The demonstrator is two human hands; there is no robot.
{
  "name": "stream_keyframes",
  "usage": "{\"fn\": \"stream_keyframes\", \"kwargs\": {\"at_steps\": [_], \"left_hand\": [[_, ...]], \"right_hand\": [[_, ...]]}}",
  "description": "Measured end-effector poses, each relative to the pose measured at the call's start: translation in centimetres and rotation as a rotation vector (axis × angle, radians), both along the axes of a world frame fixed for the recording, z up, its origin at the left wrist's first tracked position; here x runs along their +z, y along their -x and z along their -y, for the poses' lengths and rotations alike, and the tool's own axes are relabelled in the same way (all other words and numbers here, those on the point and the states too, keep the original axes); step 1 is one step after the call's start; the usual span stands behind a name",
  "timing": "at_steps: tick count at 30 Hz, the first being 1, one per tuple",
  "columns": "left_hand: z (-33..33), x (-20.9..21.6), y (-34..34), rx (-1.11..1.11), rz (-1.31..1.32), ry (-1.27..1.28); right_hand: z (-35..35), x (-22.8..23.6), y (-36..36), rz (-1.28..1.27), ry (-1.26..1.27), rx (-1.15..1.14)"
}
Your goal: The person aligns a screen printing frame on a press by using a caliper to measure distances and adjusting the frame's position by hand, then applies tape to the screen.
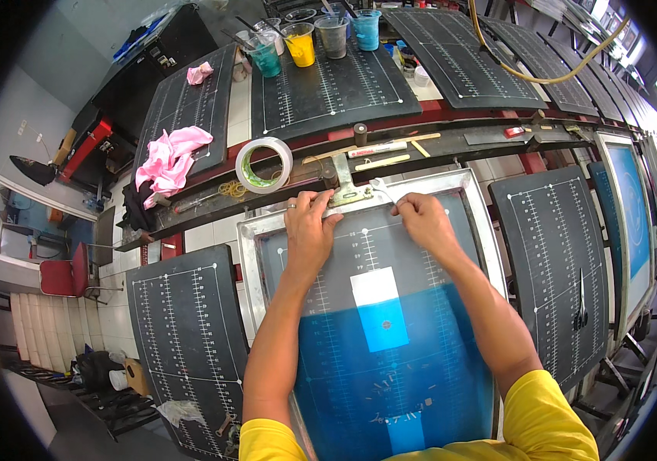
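Observation:
In front of me lies a screen-printing frame (488, 230) with a silver metal rim and a mesh that is blue over its nearer part. A metal hinge clamp (351, 194) sits at the middle of its far bar. My left hand (310, 230), a ring on one finger, is closed round the far bar just left of the clamp. Between the thumb and fingers of my right hand (425, 223) is a small wrench (382, 189), its head reaching toward the clamp's right side. Through the mesh, a white and blue rectangle (380, 311) shows below.
Tape roll (241, 165), wooden sticks (370, 150) and a dark rail (451, 146) lie beyond the frame. Plastic cups of paint (300, 48) stand farther back. Pink cloth (171, 157) is at left. Dark ruled boards flank me; scissors (580, 303) rest on the right one (543, 230).

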State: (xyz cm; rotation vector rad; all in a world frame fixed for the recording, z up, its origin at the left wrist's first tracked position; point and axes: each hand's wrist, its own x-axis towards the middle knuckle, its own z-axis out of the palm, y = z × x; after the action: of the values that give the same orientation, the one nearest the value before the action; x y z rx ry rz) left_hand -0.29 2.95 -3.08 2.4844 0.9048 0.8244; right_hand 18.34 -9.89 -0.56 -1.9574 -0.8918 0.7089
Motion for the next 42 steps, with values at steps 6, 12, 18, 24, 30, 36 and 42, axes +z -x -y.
{"fn": "stream_keyframes", "kwargs": {"at_steps": [6, 12, 18, 24, 30, 36, 42], "left_hand": [[0.0, -0.2, 0.1, 0.016, -0.015, -0.004], [0.0, 0.0, -0.1, 0.013, -0.02, 0.003], [0.1, 0.0, 0.0, 0.022, -0.02, -0.002], [0.0, -0.1, -0.1, 0.008, 0.003, 0.002], [-0.1, -0.1, 0.2, -0.002, 0.02, 0.066], [-1.1, -0.5, 0.4, -0.047, 0.026, 0.101], [-0.8, -0.1, 0.3, -0.046, 0.003, 0.1]], "right_hand": [[-0.2, 1.3, -1.4, -0.048, 0.14, 0.1], [-1.1, 0.6, -2.5, -0.103, 0.194, 0.13], [-0.8, 0.4, -0.1, -0.467, 0.156, 0.194], [-2.4, -0.8, 3.4, -0.704, 0.065, 0.192], [-1.2, -1.1, 4.4, -0.621, 0.057, 0.152], [-1.9, -1.9, 3.6, -0.063, -0.056, 0.186], [-3.6, -1.0, 2.5, -0.066, 0.038, 0.214]]}}
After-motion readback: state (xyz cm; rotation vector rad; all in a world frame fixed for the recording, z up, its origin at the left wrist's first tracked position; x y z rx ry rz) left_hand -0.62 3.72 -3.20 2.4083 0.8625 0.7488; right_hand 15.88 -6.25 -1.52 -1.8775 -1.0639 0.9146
